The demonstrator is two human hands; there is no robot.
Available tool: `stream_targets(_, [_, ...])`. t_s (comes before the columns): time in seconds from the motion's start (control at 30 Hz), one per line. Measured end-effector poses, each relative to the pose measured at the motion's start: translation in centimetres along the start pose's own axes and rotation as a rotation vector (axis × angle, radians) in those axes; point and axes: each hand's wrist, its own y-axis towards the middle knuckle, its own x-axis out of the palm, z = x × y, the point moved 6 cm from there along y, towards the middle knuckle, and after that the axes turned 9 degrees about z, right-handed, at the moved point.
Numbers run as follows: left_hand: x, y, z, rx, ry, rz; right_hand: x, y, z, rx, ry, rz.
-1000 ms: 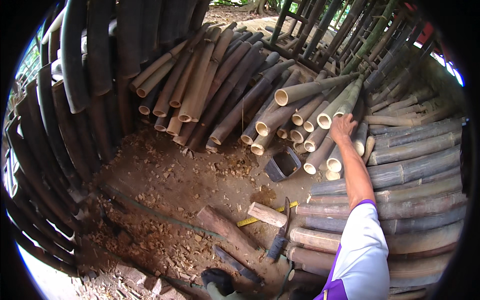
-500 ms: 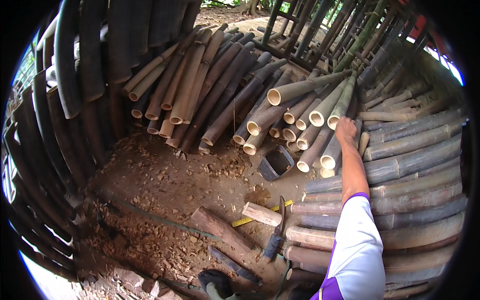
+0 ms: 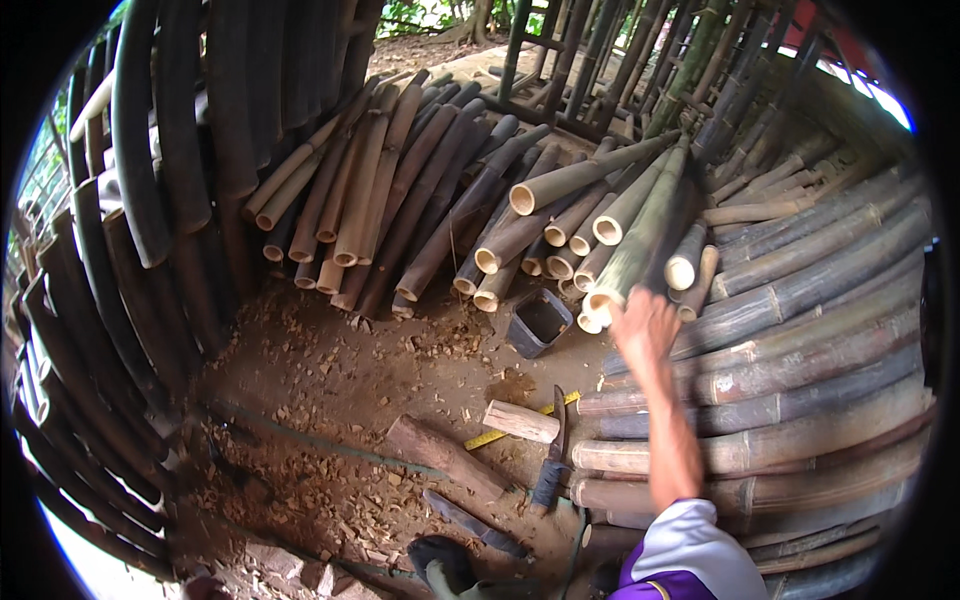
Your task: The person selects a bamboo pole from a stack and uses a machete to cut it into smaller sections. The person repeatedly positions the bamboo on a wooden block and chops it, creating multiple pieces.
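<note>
Pole (image 3: 645,235), greenish, slants across the bamboo pile (image 3: 480,200), its hollow near end just ahead and left of your right hand (image 3: 645,325). Your fingers, slightly blurred, curl round that end, gripping it, thumb by the rim. Black tub (image 3: 522,336) sits left of it, apart.

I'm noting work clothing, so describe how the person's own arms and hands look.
The right hand shows no glove, and the forearm is bare. Above it is a loose white sleeve, with purple fabric beside it crossed by a thin yellowish line. The left arm and hand are out of view.
</note>
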Motion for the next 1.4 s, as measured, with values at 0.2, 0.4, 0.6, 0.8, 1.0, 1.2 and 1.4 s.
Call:
stream_targets(0.2, [12.3, 14.2, 24.1, -0.117, -0.502, -0.273, -8.6, -14.9, -8.6, 0.208, 0.481, -0.153])
stream_targets(0.4, [26.3, 15.5, 31.5, -0.179, -0.892, -0.636, -11.6, -23.3, -12.4, 0.091, 0.736, -0.169])
stream_targets(0.6, [28.1, 13.8, 31.9, -0.101, -0.905, -0.388, -11.3, -25.6, -12.4, -0.008, 0.760, -0.248])
stream_targets(0.8, [15.4, 8.8, 27.4, 0.131, -0.389, -0.271, -13.0, -17.1, -6.2, 0.038, 0.939, -0.285])
stream_targets(1.0, [4.7, -0.9, 11.4, -0.075, 0.304, -0.105, -6.2, -3.2, -2.7, -0.294, 0.144, -0.055])
stream_targets(1.2, [-5.6, -15.4, -3.9, -0.201, 0.719, 0.282, -0.1, -4.1, -7.4, -1.113, 0.015, -0.214])
stream_targets(1.4, [-9.3, -25.6, -13.3, -0.385, 0.967, 0.536, -1.7, -14.9, -13.9, -1.472, 0.443, -0.216])
